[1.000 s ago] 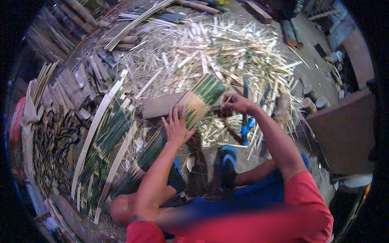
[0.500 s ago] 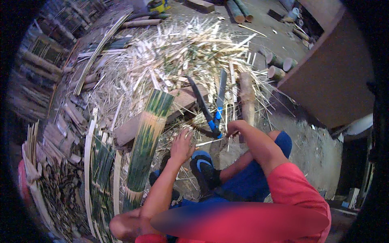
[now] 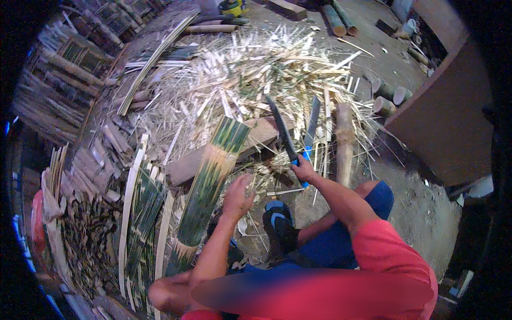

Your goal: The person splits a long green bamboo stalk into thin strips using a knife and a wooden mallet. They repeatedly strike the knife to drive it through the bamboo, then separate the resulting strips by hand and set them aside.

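Observation:
My right hand [image 3: 304, 168] is closed round the handle of a dark-bladed machete [image 3: 282, 129], its blade angled up and to the left. Just right of it, a second machete [image 3: 312, 122] with a blue handle lies on the wood strips; my right hand covers part of that handle. My left hand [image 3: 238, 197] holds nothing, fingers stretched out and slightly blurred. It hovers beside a wide bundle of split green bamboo [image 3: 210, 178], which leans over a thick wooden beam [image 3: 193, 163].
Pale bamboo shavings [image 3: 266, 69] heap beyond the beam. A round wooden pole [image 3: 344, 141] lies to the right, with cut bamboo pieces [image 3: 385, 106] farther off. More green strips [image 3: 144, 224] stand at my left. A brown panel [image 3: 442, 117] slants at the right. My sandalled foot [image 3: 278, 218] is below the machetes.
My right hand has moved up and closed on the dark machete's handle, its blade shifting slightly. My left hand stays near the bamboo bundle. The whole view has shifted a little.

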Motion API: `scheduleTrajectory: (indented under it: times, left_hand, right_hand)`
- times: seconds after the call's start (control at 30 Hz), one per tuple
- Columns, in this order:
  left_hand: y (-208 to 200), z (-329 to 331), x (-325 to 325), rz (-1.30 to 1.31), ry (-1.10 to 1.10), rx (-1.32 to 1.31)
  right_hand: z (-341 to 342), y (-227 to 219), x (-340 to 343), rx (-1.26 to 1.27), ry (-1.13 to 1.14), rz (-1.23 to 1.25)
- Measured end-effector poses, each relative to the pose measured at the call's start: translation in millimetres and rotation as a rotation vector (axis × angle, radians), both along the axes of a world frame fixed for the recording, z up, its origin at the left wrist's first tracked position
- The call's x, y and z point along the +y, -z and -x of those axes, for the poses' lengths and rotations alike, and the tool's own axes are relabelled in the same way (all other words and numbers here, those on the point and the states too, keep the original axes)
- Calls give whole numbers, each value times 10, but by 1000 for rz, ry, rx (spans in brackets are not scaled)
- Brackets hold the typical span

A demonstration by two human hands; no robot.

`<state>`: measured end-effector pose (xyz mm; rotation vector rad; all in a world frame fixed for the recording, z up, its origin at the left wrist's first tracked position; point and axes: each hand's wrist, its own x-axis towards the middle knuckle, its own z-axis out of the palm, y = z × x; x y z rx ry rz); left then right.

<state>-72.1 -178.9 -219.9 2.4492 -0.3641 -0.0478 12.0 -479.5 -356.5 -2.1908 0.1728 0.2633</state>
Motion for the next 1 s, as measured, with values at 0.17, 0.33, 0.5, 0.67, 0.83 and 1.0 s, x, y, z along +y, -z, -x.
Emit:
scheduleTrajectory:
  times: [0.17, 0.33, 0.5, 0.67, 0.83, 1.0]
  left_hand:
    - [-172, 205, 1156, -117, -205, -188]
    - [-1, 631, 2307, -187, -198, 469]
    - [191, 923, 2627, -37, -201, 543]
    - [-204, 410, 2301, -261, -350, 477]
    - [-340, -177, 1815, -316, -571, -36]
    - [161, -4, 1721, -373, -650, 270]
  right_hand:
    - [-78, -593, 567, 55, 170, -380]
    - [109, -1208, 1667, 330, 47, -770]
    - [481, -1373, 2553, 386, -191, -698]
    - [332, -1588, 2819, 310, -278, -641]
    - [-32, -1901, 2687, 325, -116, -832]
    - [-183, -1951, 2417, 411, -149, -1070]
